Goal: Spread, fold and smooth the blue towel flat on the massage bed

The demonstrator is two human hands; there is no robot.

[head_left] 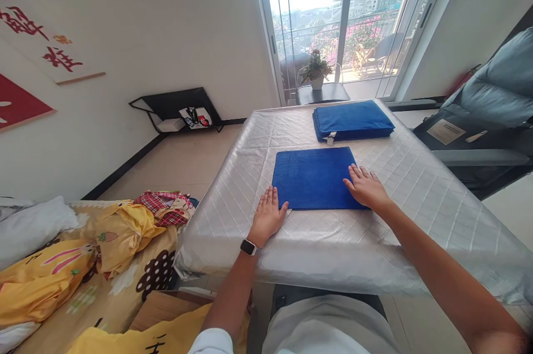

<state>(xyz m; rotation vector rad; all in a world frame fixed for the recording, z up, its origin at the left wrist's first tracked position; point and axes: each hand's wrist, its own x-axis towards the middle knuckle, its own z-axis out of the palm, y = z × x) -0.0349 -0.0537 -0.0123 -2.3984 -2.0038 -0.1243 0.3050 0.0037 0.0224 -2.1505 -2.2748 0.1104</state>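
Note:
A blue cloth (312,179), laid flat as a rectangle, lies on the silver quilted tablecloth (233,198) in front of me. At its near left corner rests my left hand (267,215), open, palm down, with a watch on the wrist. My right hand (367,187) is flat on the cloth's right edge, fingers stretched out and apart. Neither hand grips anything. Farther back on the table sits a stack of folded blue cloths (353,121), a white tag (331,137) hanging from its near left corner.
Beyond the table a potted plant (317,70) stands on a chair (322,93) by the glass door. A dark padded chair (478,121) is at the right. To the left is a bed with yellow bedding (125,229). A cardboard box (164,309) sits below the table's near left corner.

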